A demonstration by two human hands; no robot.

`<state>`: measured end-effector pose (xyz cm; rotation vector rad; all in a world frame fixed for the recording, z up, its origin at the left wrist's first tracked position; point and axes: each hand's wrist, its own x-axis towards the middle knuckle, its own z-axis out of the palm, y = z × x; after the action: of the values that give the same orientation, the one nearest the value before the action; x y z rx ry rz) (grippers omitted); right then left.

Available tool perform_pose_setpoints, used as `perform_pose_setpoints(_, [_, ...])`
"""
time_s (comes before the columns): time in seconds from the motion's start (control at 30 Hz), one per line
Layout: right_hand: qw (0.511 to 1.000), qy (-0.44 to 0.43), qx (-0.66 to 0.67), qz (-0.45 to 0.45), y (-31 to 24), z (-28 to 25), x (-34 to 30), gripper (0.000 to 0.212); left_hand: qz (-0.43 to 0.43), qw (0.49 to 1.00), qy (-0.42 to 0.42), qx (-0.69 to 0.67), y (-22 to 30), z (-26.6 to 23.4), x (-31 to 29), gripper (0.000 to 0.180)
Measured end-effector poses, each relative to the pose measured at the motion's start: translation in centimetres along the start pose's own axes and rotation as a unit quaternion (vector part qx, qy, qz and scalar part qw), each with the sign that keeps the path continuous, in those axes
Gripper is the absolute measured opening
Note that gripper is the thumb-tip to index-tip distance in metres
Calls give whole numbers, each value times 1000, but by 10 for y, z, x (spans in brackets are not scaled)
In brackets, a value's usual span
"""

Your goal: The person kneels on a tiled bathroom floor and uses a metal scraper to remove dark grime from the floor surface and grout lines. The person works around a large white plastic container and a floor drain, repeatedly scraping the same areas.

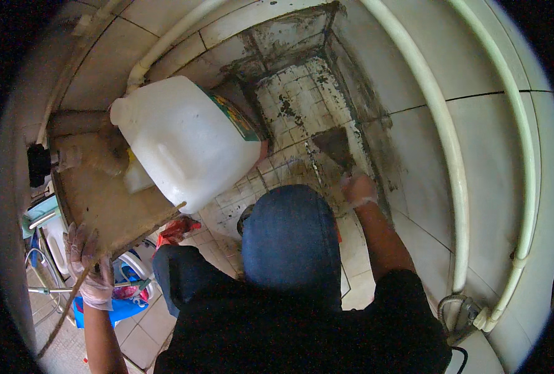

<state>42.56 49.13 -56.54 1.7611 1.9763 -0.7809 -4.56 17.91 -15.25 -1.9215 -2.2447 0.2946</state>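
Observation:
My right hand (359, 189), in a clear plastic glove, is closed on a scraper (334, 147). Its wide dark blade lies against the stained tiled floor (299, 156), close to the grimy right wall; the handle is hidden in my fist. On the left, my left hand (90, 265), also in a clear glove, rests at the edge of a brown ledge (111, 218) with its fingers stretched out. A brown cord (68, 316) runs down beside that hand. A big white plastic jug (186, 140) stands between the ledge and the tiles.
Pale pipes (439, 118) run down the right wall, with a braided hose (450, 305) at their foot. A red plastic bag (178, 229) lies near my knee (292, 234). A blue bag (118, 311) and other items sit below the ledge. A black knob (38, 165) juts out at left.

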Motion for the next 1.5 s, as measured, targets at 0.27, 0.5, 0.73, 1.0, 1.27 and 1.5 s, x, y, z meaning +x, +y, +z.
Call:
perform_pose_setpoints(0.27, [999, -9, 32, -33, -15, 37, 49, 38, -11, 1000, 23, 1, -4, 5, -6, 39])
perform_pose_setpoints(0.5, [987, -136, -77, -24, -60, -56, 15, 39, 2, 1000, -3, 9, -8, -12, 1, 40])
perform_pose_setpoints(0.73, [999, -38, 26, -8, -37, -67, -32, 38, -1, 997, 26, -72, -13, -23, -14, 40])
perform_pose_setpoints(1.0, [994, 50, 91, -24, -10, 11, -129, 42, 0, 995, 16, -95, 7, -42, -91, 48])
perform_pose_setpoints(1.27, [984, 121, 130, -30, 50, 88, -277, 44, -45, 979, 29, -194, 34, -85, -182, 54])
perform_pose_setpoints(1.5, [998, 54, 8, 18, 133, 138, -384, 45, 66, 996, 62, -3, 28, -122, -272, 47])
